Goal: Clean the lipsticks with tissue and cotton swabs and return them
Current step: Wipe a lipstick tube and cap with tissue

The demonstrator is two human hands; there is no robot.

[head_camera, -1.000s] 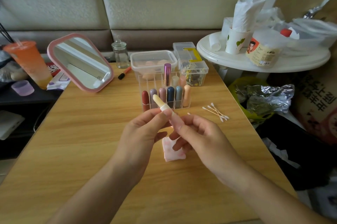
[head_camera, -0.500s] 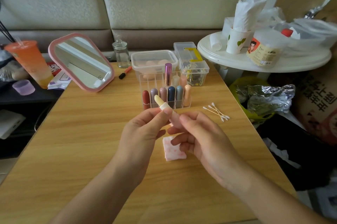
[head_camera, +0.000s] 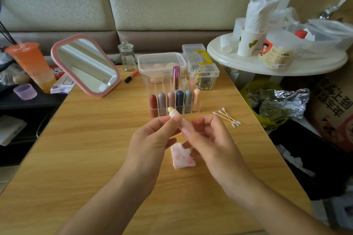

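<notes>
Pale lipstick [head_camera: 172,112] held in both hands above the bench [head_camera: 86,139]
The left hand [head_camera: 150,141] pinches it near the tip, the right hand [head_camera: 208,139] grips the lower end; a folded tissue [head_camera: 182,156] lies below, cotton swabs [head_camera: 228,117] to the right, the lipstick rack [head_camera: 172,99] just behind

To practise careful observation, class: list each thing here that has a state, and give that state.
Lipstick, uncapped, pale tip out.
Left hand, pinching lipstick.
Right hand, pinching lipstick lower down.
Tissue, folded, pink-stained, on table.
Cotton swabs, loose on table.
Rack lipsticks, capped, upright.
Mirror, propped tilted.
Jar, lidded.
</notes>
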